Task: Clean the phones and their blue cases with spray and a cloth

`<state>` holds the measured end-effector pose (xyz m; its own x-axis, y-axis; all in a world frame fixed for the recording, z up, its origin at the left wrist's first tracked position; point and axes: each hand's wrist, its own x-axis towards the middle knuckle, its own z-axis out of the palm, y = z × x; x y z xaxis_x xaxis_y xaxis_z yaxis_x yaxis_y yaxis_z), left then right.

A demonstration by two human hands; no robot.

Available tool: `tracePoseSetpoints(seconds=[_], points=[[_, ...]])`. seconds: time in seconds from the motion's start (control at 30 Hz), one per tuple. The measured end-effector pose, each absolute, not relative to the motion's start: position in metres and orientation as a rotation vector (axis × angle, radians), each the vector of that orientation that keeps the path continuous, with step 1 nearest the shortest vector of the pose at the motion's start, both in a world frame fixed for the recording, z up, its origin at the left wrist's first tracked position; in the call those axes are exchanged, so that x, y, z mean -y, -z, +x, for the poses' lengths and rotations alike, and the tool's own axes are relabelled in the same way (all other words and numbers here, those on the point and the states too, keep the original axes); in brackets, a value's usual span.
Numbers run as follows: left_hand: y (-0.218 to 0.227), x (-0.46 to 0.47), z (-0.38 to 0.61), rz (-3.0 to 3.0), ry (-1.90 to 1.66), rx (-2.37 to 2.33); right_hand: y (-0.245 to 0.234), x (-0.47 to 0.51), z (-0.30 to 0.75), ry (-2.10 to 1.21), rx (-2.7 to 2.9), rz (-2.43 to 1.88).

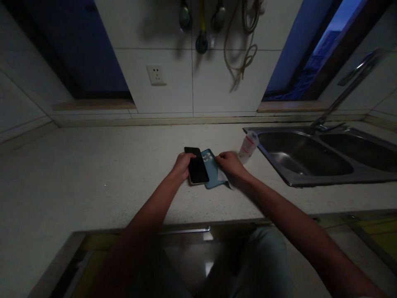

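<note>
My left hand (pixel 183 164) is closed around the left edge of a black-screened smartphone (pixel 197 167), its thumb lying over the glass. Just right of the phone is a blue-green phone case (pixel 212 173) with several camera cut-outs at its top. My right hand (pixel 230 162) is closed in a pinch at the case's upper right edge. A white tissue-like sheet (pixel 222 175) shows beneath that hand and partly covers the case; the exact grip of the fingertips is partly hidden. Behind the right hand, a clear plastic cup with red print (pixel 249 145) leans to the right.
A steel double sink (pixel 305 155) with a tall faucet (pixel 347 91) is set into the pale countertop (pixel 93 174) on the right. Ladles (pixel 185 18) and a cord (pixel 245 62) hang on the tiled wall above a socket (pixel 156 75). A drawer handle (pixel 189 230) runs below the counter's front edge.
</note>
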<state>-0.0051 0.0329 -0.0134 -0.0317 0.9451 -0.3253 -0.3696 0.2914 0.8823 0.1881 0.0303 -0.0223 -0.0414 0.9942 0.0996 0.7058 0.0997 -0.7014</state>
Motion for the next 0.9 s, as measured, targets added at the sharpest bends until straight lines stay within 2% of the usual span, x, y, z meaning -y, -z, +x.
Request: tracePoseSetpoints(seconds=[0.27, 0.5, 0.73, 0.9], points=[[0.013, -0.031, -0.007, 0.774, -1.359, -1.063, 0.032, -0.031, 0.181, -0.778, 1.733, -1.472], [0.018, -0.030, -0.002, 0.794, -1.309, -0.937, 0.038, -0.029, 0.174, -0.866, 1.733, -1.333], [0.015, -0.029, -0.006, 0.810, -1.308, -0.984, 0.027, -0.030, 0.185, -1.367, 1.741, -1.271], [0.016, -0.031, -0.008, 0.793, -1.298, -0.957, 0.012, -0.030, 0.200, -1.543, 1.910, -1.265]])
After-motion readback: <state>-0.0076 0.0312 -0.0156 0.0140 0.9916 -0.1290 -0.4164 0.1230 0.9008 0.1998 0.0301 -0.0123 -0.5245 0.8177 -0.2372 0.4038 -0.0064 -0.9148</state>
